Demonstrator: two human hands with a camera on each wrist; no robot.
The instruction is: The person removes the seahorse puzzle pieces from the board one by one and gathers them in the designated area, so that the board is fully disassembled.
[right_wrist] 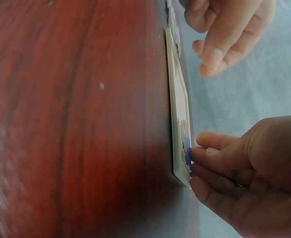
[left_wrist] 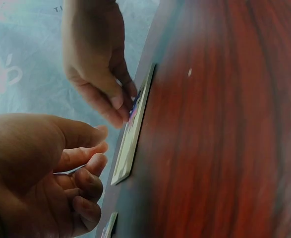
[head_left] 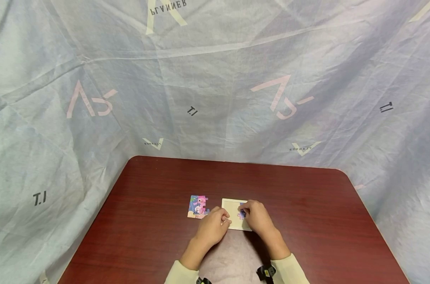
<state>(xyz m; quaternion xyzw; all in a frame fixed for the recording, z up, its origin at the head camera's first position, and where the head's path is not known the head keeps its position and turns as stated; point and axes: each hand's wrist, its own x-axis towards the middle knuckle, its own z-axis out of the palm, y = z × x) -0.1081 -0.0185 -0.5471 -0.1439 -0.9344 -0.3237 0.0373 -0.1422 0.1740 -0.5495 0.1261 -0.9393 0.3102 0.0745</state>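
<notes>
A pale puzzle tray (head_left: 231, 209) lies flat on the table, with a few blue and pink puzzle pieces (head_left: 240, 216) at its right side. My right hand (head_left: 258, 217) reaches over that side, its thumb and fingertips pinching a blue puzzle piece (right_wrist: 187, 157) low against the tray. Fingers loosely curled and holding nothing, my left hand (head_left: 211, 227) hovers by the tray's left edge. Left of the tray sits a joined block of puzzle pieces (head_left: 197, 206) with a pink figure on blue; my left hand partly covers its lower right corner.
The dark red wooden table (head_left: 158, 228) has rounded far corners. A grey printed cloth (head_left: 215, 98) hangs behind it and along both sides. Black wrist straps (head_left: 266, 272) sit at the pale sleeves (head_left: 289, 270).
</notes>
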